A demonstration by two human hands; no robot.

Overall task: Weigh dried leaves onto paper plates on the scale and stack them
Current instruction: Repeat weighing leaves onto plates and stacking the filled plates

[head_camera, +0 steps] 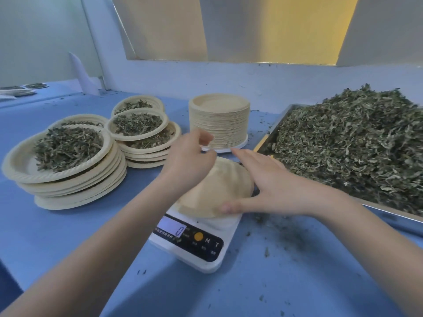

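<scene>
Both hands set an empty paper plate [217,188] tilted on the scale [194,239], display at 0, ready for leaves. Left hand [190,156] pinches far rim; right hand [263,186] flat, w/ fingers straight, steadying it.

Blue table covering [57,236] spans the work surface; dark crumbs [283,234] lie scattered over it on the near right. White wall [160,76] runs along the back edge of the table. Above the wall, a window [251,28] shows tan and yellow panels behind it. A white sheet of paper [82,74] stands tilted in the back left corner. Far left, two flat dark trays [17,89] sit near the table's back edge, contents too small to make out. Left of the corner, a pale wall panel [41,37].
</scene>
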